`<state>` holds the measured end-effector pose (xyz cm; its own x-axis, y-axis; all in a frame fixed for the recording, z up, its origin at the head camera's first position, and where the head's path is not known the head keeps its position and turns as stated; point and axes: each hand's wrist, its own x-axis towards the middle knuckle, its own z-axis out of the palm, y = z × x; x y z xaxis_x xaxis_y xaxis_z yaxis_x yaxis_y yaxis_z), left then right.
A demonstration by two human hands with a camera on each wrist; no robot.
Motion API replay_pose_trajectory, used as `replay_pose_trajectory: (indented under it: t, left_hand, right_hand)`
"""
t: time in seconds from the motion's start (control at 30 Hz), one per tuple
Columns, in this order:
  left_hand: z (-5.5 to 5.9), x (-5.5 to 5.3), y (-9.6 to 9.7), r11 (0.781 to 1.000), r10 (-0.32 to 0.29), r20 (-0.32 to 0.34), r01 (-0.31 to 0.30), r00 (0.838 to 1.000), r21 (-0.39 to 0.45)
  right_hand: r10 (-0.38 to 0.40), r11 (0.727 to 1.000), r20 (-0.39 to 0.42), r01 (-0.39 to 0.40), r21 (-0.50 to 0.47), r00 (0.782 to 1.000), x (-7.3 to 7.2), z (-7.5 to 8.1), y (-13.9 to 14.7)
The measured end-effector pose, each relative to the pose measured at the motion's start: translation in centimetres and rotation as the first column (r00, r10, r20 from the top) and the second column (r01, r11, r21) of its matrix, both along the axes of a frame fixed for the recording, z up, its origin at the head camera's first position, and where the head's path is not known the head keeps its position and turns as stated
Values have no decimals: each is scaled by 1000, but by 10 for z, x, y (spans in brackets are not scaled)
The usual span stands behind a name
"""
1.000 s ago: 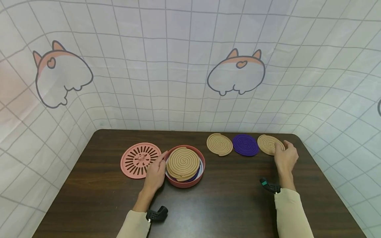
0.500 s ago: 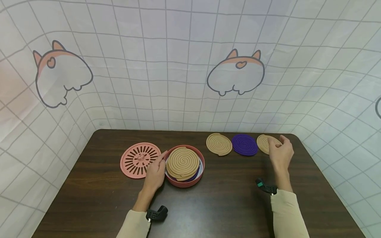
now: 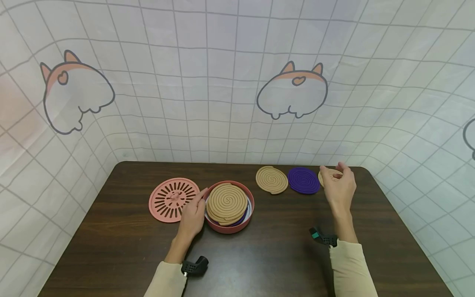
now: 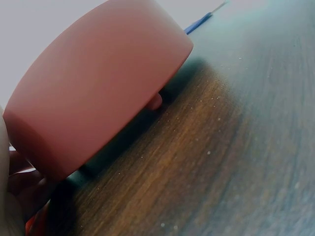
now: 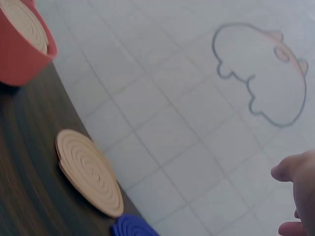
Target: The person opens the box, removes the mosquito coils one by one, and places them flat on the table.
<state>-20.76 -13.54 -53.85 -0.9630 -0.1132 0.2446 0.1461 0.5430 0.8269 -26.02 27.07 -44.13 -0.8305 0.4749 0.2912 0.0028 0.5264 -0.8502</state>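
In the head view my left hand (image 3: 191, 218) holds the left side of a round red holder (image 3: 229, 230). In the left wrist view its fingers (image 4: 27, 184) show at the holder's lower edge. Inside lies a stack of coiled coasters, a tan one (image 3: 227, 202) on top and purple showing below. My right hand (image 3: 339, 187), thumb and fingers apart, hovers over a tan coaster (image 3: 331, 173) at the back right and partly hides it. Nothing shows between its fingers. A purple coaster (image 3: 304, 180) and another tan coaster (image 3: 272, 180) lie left of it.
Left of the holder is a pink slotted lid (image 3: 170, 201), partly overlapped by my left hand. A dark wooden table (image 3: 267, 255) carries everything. Behind it hangs a white grid-patterned cloth (image 3: 208, 82) with cartoon dog drawings.
My right hand has moved left along the right-hand tan coaster, from its right edge to over it. My left hand stays at the holder.
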Motion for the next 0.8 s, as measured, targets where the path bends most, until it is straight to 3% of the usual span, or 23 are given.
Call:
replay_pose_trajectory:
  t: [0.37, 0.8]
  left_hand:
    - [0, 1, 2, 1000, -11, -14, 11, 1000, 17]
    - [0, 1, 0, 1000, -8, -20, 8, 1000, 23]
  right_hand:
    - [108, 991, -80, -101, 88, 991, 7, 4, -35]
    - [222, 971, -62, -216, 99, 973, 10, 3, -77]
